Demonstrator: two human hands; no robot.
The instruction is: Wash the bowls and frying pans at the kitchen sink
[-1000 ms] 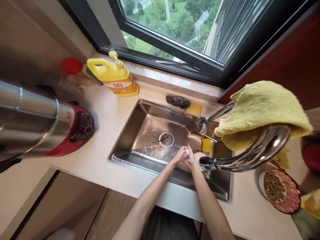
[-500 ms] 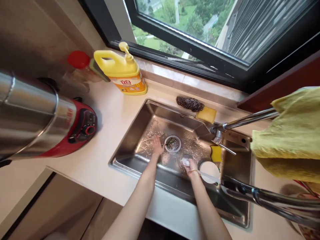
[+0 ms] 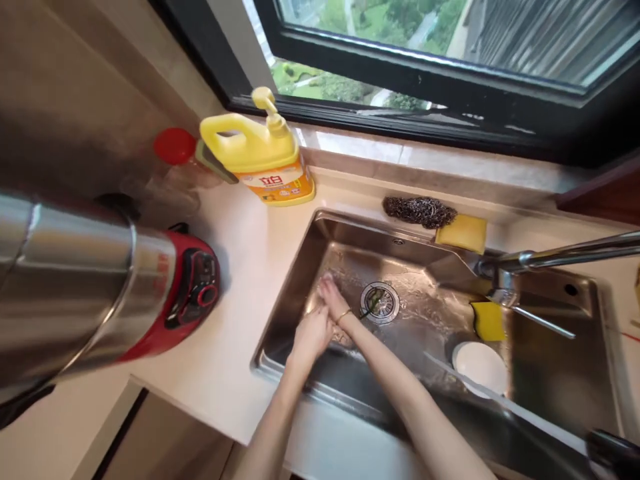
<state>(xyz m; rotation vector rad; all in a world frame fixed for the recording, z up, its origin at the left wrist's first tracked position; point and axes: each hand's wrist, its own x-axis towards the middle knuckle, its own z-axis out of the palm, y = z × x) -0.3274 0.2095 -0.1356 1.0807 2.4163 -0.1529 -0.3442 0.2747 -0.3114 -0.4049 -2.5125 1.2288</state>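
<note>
Though apart, drain [image 3: 389, 307] near hand [image 3: 331, 295].

Beyond the fingers [image 3: 329, 288], a dark-framed window [image 3: 420, 70] is set, through which greenery is seen in daylight. Beyond them to the left, a brownish wall [image 3: 75, 87] is dimly lit. A pale table [image 3: 245, 273] is spread around them.

counter [image 3: 250, 267] with sink [image 3: 360, 232], bottle [image 3: 263, 157], sponge [image 3: 463, 233]

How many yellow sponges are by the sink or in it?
2. One yellow sponge is in the sink; another yellow sponge is behind it, beside the steel-wool scourer. More could be hidden.
</note>
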